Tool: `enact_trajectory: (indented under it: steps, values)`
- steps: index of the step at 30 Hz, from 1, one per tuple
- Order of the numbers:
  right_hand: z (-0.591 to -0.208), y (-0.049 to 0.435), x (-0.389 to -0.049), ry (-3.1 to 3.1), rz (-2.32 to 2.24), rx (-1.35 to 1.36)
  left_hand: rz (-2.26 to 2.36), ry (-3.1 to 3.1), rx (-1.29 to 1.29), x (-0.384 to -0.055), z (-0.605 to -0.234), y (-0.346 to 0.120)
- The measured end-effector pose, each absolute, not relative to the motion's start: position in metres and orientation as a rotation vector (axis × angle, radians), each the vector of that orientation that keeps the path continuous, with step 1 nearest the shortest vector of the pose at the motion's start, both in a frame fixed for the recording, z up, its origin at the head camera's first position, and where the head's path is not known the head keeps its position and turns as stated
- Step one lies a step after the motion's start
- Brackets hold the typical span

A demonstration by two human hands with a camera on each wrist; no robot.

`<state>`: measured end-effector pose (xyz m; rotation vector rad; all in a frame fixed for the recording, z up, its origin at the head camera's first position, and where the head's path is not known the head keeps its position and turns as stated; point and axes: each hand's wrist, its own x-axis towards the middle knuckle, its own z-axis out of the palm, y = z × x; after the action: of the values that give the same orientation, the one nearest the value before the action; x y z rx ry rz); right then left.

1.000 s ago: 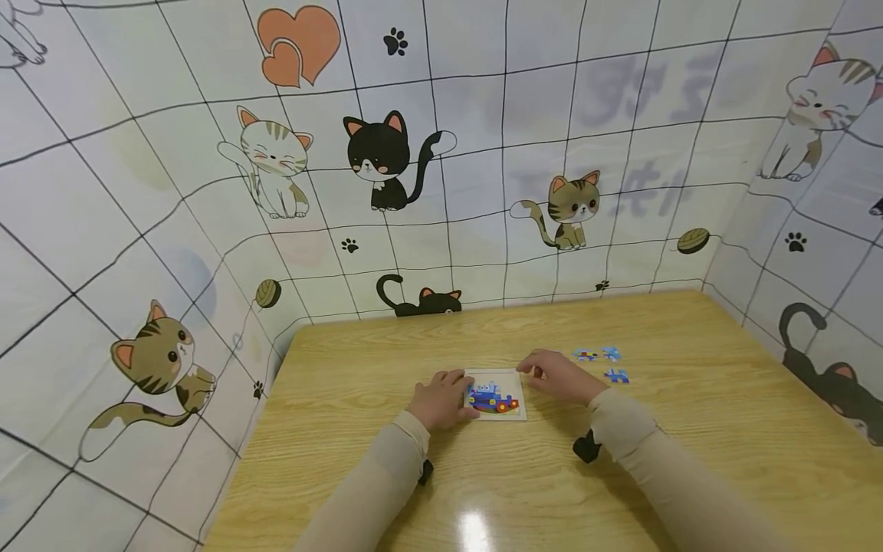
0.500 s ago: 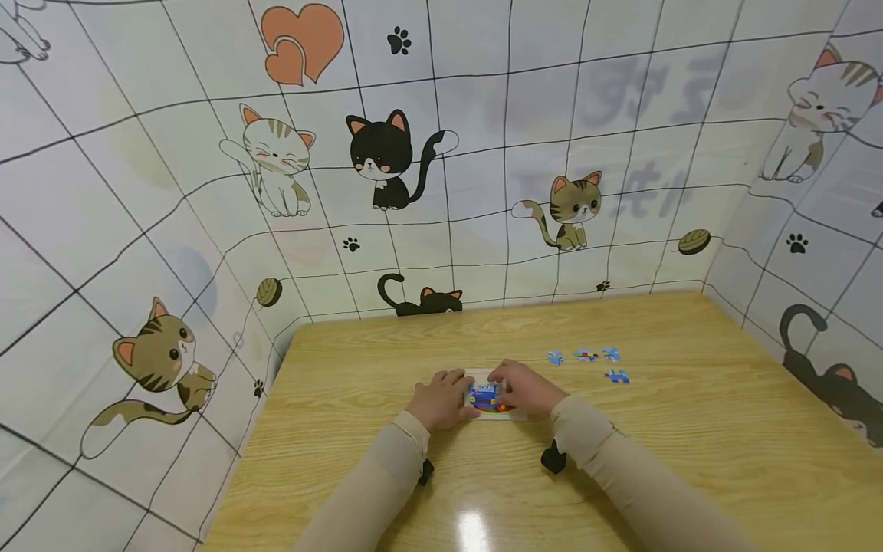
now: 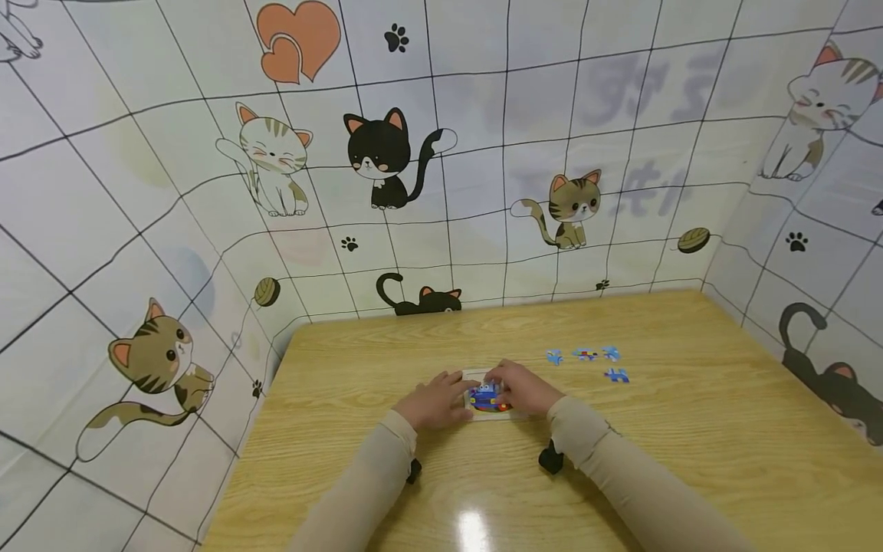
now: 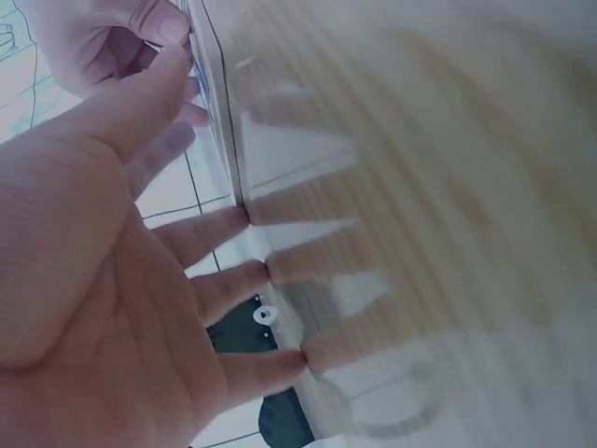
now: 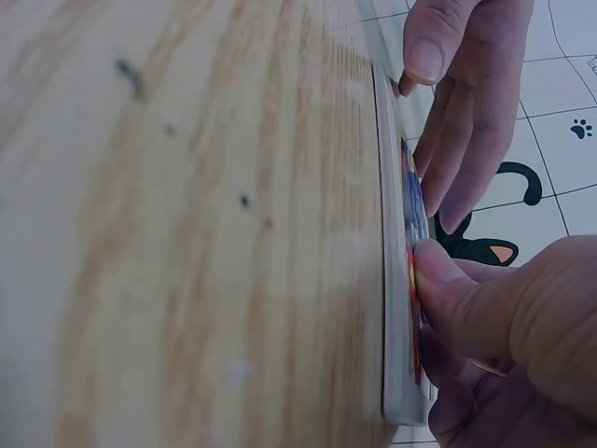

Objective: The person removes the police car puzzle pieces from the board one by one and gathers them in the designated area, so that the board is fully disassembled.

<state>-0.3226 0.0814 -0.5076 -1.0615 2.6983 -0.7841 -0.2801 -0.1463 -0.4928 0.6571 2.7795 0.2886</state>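
A small pale jigsaw tray (image 3: 491, 418) lies on the table with a partly assembled picture (image 3: 485, 399), blue with red and yellow parts. At its left side is my left hand (image 3: 433, 402), and in the left wrist view the fingers of this left hand (image 4: 103, 280) spread out straight, tips at the tray's edge. My right hand (image 3: 527, 389) covers the picture's right part. Up close in the right wrist view, thumb and fingers of the right hand (image 5: 522, 327) curl at the picture's surface, pinching a puzzle piece there; the piece is mostly hidden.
Several loose blue puzzle pieces lie at the back right of the wood-grain table (image 3: 386, 353), among them a piece (image 3: 617, 375) nearer the front and a piece (image 3: 555, 356) closest to the tray. A white cat-print wall covering (image 3: 476, 192) surrounds the table.
My right hand has moved left from the tray's right edge onto the picture and stays there. My left hand has just slid slightly left. The loose pieces have not moved.
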Motion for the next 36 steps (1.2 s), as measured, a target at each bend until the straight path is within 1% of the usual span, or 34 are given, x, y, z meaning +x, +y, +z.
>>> enact_trajectory:
  steps: [7,23,36]
  values:
    - [-0.510,0.078,-0.322,2.684,-0.840,-1.043,0.298,2.747,0.725,-0.275,-0.487,-0.155]
    - [-0.502,0.079,-0.321,2.659,-0.763,-1.027,0.196,2.762,0.705,-0.275,-0.494,-0.153]
    - [-0.499,0.089,-0.327,2.621,-0.669,-1.198,0.192,2.766,0.701,-0.272,-0.490,-0.150]
